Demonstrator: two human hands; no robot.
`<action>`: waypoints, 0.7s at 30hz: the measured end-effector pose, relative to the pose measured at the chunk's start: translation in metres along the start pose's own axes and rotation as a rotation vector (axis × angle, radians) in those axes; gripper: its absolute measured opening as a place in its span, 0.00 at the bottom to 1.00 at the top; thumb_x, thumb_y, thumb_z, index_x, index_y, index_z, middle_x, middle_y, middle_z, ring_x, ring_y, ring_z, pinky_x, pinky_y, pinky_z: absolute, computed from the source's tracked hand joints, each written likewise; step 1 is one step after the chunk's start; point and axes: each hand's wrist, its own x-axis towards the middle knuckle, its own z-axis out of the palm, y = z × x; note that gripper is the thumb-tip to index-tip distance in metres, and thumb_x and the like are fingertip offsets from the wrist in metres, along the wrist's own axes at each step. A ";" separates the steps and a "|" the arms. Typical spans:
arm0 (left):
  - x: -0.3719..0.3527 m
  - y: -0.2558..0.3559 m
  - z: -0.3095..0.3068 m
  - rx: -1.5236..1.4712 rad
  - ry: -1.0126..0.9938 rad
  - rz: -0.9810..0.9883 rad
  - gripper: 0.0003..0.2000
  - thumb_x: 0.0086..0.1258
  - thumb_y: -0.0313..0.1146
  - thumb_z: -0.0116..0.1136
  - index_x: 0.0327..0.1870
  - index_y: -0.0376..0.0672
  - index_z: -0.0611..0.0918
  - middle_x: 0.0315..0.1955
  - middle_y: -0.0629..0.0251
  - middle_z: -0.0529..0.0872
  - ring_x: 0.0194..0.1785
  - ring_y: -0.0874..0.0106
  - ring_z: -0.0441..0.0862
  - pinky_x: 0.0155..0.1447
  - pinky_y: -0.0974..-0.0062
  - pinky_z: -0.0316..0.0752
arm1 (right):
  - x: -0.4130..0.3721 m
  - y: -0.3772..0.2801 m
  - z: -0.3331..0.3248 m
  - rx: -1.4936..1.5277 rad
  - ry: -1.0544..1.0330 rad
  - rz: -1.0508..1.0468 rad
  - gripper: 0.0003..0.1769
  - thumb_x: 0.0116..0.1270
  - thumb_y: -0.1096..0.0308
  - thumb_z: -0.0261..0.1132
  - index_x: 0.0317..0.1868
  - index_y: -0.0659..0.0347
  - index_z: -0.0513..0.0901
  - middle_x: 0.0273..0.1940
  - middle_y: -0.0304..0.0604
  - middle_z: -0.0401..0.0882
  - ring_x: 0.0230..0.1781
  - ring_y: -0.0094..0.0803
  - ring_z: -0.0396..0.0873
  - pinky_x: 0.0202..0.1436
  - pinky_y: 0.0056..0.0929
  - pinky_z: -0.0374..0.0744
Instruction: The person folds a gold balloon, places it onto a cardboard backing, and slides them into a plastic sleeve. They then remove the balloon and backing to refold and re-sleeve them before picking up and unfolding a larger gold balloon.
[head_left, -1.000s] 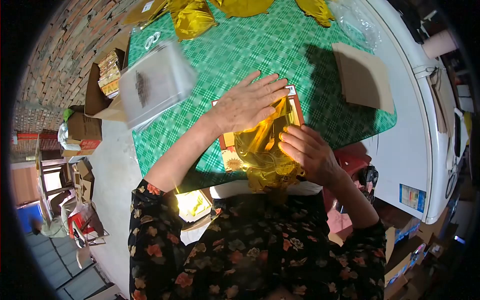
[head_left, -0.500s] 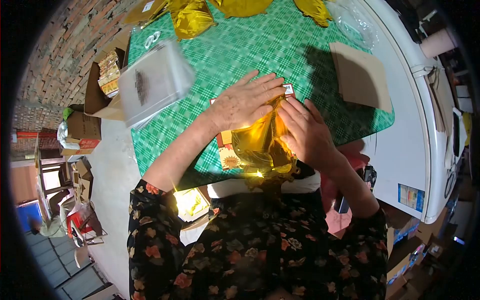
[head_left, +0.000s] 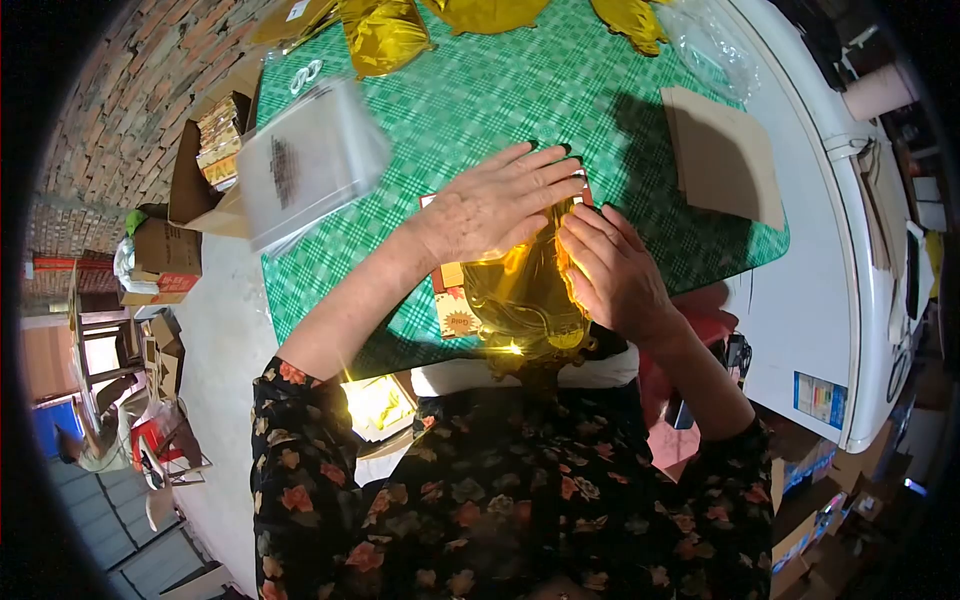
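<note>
Left hand [head_left: 490, 207] flat, fingers extended, over far part of gold foil [head_left: 522, 300]. Right hand [head_left: 622, 280] curved at foil's right edge; cannot tell if pinching. Foil atop 1 printed card [head_left: 457, 316], table's [head_left: 480, 95] near edge.

A person wears a black top [head_left: 520, 452] printed all over with scattered flower and leaf shapes [head_left: 297, 498] in coral red, tan, beige and muted grey, the pattern softly blurred low on the front. The left sleeve [head_left: 305, 440] and right sleeve [head_left: 715, 495] are cut from the same dark floral cloth, loosely shaped and ending around the elbows. Beyond them, the forearms [head_left: 360, 298] and both hands [head_left: 500, 208] are bare.
</note>
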 end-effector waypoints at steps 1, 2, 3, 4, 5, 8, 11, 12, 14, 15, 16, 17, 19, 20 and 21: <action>0.000 -0.001 0.003 -0.009 -0.008 0.008 0.29 0.81 0.39 0.53 0.82 0.49 0.68 0.83 0.63 0.65 0.87 0.61 0.58 0.90 0.52 0.50 | 0.000 0.000 0.000 0.002 0.002 0.003 0.26 0.65 0.69 0.73 0.62 0.68 0.82 0.66 0.50 0.77 0.74 0.45 0.73 0.84 0.48 0.64; -0.001 -0.002 0.008 -0.017 -0.015 0.016 0.30 0.82 0.40 0.53 0.83 0.50 0.67 0.84 0.63 0.64 0.87 0.61 0.58 0.90 0.53 0.49 | -0.001 0.000 0.001 0.004 0.006 0.006 0.25 0.65 0.70 0.73 0.62 0.68 0.82 0.66 0.49 0.77 0.74 0.45 0.73 0.84 0.48 0.64; -0.001 -0.002 0.012 -0.026 -0.022 0.021 0.30 0.82 0.40 0.52 0.83 0.50 0.66 0.84 0.64 0.63 0.87 0.61 0.58 0.90 0.53 0.49 | -0.001 0.000 0.001 0.007 0.008 0.008 0.25 0.65 0.70 0.73 0.62 0.67 0.82 0.66 0.49 0.77 0.74 0.45 0.73 0.84 0.48 0.64; -0.002 -0.003 0.015 -0.026 -0.027 0.019 0.30 0.82 0.41 0.51 0.84 0.51 0.66 0.84 0.64 0.63 0.87 0.62 0.57 0.90 0.53 0.48 | 0.000 0.001 0.002 0.011 0.012 0.007 0.25 0.65 0.70 0.73 0.62 0.67 0.82 0.66 0.49 0.77 0.74 0.45 0.73 0.83 0.48 0.64; -0.003 -0.004 0.017 -0.024 -0.031 0.018 0.30 0.82 0.41 0.50 0.84 0.51 0.65 0.85 0.65 0.62 0.87 0.62 0.56 0.90 0.53 0.47 | 0.001 0.001 0.002 0.012 0.011 0.010 0.25 0.65 0.70 0.73 0.62 0.66 0.82 0.66 0.49 0.77 0.74 0.45 0.73 0.83 0.48 0.65; -0.004 -0.005 0.019 -0.038 -0.050 0.011 0.30 0.84 0.43 0.48 0.85 0.53 0.64 0.86 0.66 0.60 0.88 0.63 0.54 0.91 0.54 0.44 | -0.001 0.000 0.002 0.022 0.005 0.019 0.25 0.64 0.70 0.73 0.61 0.66 0.82 0.66 0.49 0.77 0.75 0.44 0.73 0.83 0.48 0.65; -0.005 -0.005 0.019 0.012 -0.059 0.031 0.29 0.84 0.45 0.47 0.84 0.51 0.65 0.85 0.65 0.61 0.88 0.64 0.54 0.90 0.54 0.43 | 0.000 -0.001 0.002 0.025 0.005 0.020 0.25 0.64 0.71 0.73 0.62 0.65 0.81 0.66 0.48 0.77 0.75 0.44 0.73 0.82 0.48 0.66; -0.005 -0.006 0.019 0.043 -0.057 0.043 0.29 0.85 0.46 0.47 0.83 0.49 0.65 0.85 0.65 0.61 0.88 0.64 0.54 0.90 0.54 0.44 | 0.000 -0.001 0.001 0.021 0.002 0.015 0.26 0.64 0.71 0.73 0.62 0.65 0.81 0.66 0.48 0.77 0.75 0.44 0.73 0.82 0.48 0.66; -0.004 -0.008 0.021 0.033 -0.058 0.045 0.29 0.85 0.47 0.46 0.84 0.50 0.65 0.85 0.65 0.61 0.88 0.63 0.54 0.90 0.54 0.44 | 0.000 0.000 0.000 0.009 0.009 0.005 0.26 0.64 0.72 0.73 0.63 0.65 0.80 0.66 0.48 0.77 0.74 0.44 0.73 0.82 0.49 0.66; -0.004 -0.007 0.020 0.026 -0.059 0.045 0.29 0.85 0.47 0.46 0.84 0.51 0.65 0.85 0.65 0.60 0.88 0.63 0.54 0.90 0.54 0.44 | 0.000 0.000 0.001 0.005 0.015 0.000 0.26 0.64 0.72 0.73 0.63 0.66 0.80 0.66 0.48 0.77 0.74 0.44 0.73 0.82 0.49 0.66; -0.005 -0.006 0.020 0.020 -0.055 0.042 0.30 0.85 0.48 0.46 0.84 0.51 0.64 0.86 0.65 0.59 0.88 0.64 0.53 0.90 0.53 0.44 | -0.001 0.001 0.002 0.004 0.020 -0.005 0.26 0.64 0.72 0.73 0.63 0.66 0.80 0.66 0.48 0.77 0.74 0.44 0.73 0.82 0.49 0.66; -0.005 -0.005 0.020 0.029 -0.052 0.034 0.30 0.85 0.48 0.46 0.84 0.51 0.64 0.85 0.65 0.60 0.88 0.63 0.53 0.90 0.53 0.44 | -0.001 0.001 0.003 -0.003 0.024 -0.007 0.26 0.63 0.72 0.73 0.63 0.66 0.80 0.65 0.48 0.77 0.74 0.44 0.73 0.82 0.49 0.66; -0.007 0.000 0.020 0.044 -0.049 0.015 0.29 0.85 0.48 0.46 0.84 0.50 0.65 0.85 0.64 0.62 0.88 0.63 0.54 0.90 0.53 0.45 | -0.002 0.000 0.003 -0.011 0.031 -0.007 0.27 0.63 0.72 0.73 0.63 0.66 0.80 0.65 0.48 0.77 0.74 0.45 0.74 0.82 0.49 0.66; -0.010 0.004 0.020 0.024 -0.040 -0.017 0.29 0.86 0.49 0.45 0.84 0.51 0.65 0.85 0.64 0.61 0.88 0.62 0.54 0.90 0.53 0.44 | -0.001 0.000 0.003 -0.012 0.030 -0.010 0.27 0.63 0.72 0.72 0.63 0.66 0.80 0.65 0.48 0.77 0.73 0.45 0.74 0.81 0.49 0.66; -0.015 0.011 0.020 0.003 -0.031 -0.048 0.29 0.87 0.49 0.43 0.85 0.52 0.64 0.85 0.64 0.60 0.88 0.61 0.53 0.90 0.53 0.44 | -0.001 0.000 0.002 -0.012 0.029 -0.012 0.27 0.64 0.72 0.72 0.63 0.66 0.80 0.64 0.48 0.77 0.73 0.45 0.74 0.81 0.49 0.66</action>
